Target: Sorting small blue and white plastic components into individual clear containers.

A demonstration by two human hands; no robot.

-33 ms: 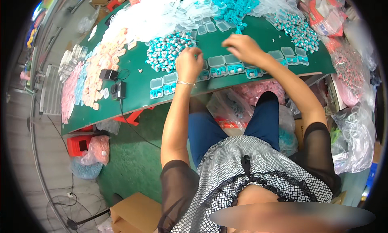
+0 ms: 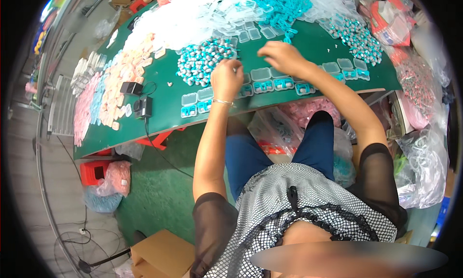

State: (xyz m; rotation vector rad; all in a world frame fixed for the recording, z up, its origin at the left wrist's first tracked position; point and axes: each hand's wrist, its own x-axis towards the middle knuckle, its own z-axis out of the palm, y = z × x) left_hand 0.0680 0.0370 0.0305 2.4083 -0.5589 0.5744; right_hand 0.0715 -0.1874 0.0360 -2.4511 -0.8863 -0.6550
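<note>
My left hand is closed over the front edge of a heap of small grey-and-teal pieces. Its thumb and fingers pinch together, and a small greyish bit shows between them, too small to name. Just to the right, my right hand hovers above the green table with its fingers curled together and pointing left; I cannot make out what they hold. Below the hands runs a row of small clear hinged boxes with lids folded back, such as this box, with teal-and-white pieces inside. My right forearm hides part of the row.
At the back lie a heap of clear plastic cases and a pile of teal parts. More grey-and-teal pieces lie at right. Peach pieces, pink pieces and a black device with a cable are at left.
My right hand has shifted slightly left, towards my left hand. The whole view has moved a little; my left hand stays by the heap.
</note>
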